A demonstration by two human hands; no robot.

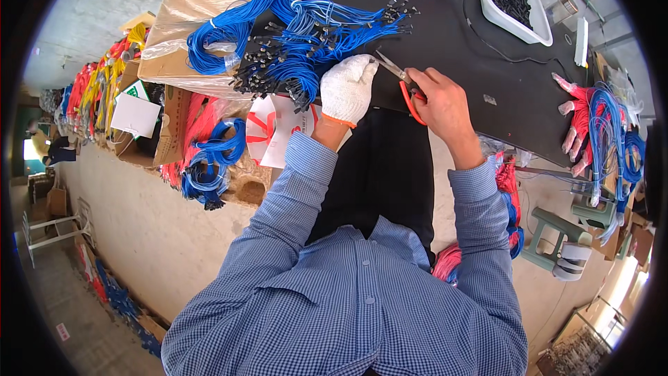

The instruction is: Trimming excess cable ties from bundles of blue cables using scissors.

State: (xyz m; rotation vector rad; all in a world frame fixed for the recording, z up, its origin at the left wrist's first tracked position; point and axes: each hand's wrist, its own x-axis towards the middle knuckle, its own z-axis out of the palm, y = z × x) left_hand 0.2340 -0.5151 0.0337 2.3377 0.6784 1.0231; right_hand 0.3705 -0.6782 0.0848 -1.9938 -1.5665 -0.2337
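Observation:
My right hand (438, 101) grips a pair of scissors (393, 67) with orange-red handles, over the front edge of the black table (452, 35). The blades point up and left and stand slightly apart. Close to them, my left hand (348, 90) wears a white knitted glove, its fingers curled closed; whatever is pinched in them is too small or hidden. Just beyond and left of the glove lie bundles of blue cables (306, 42) with black connector ends, several of which hang toward the table edge.
A white tray (541, 31) of small black parts stands at the far right, a thin black cord beside it. Red and blue cable bundles (602, 122) lie at the table's right end. A plastic-wrapped carton (188, 7) and an opened cardboard box (174, 125) are at left. A green stool (550, 233) stands lower right.

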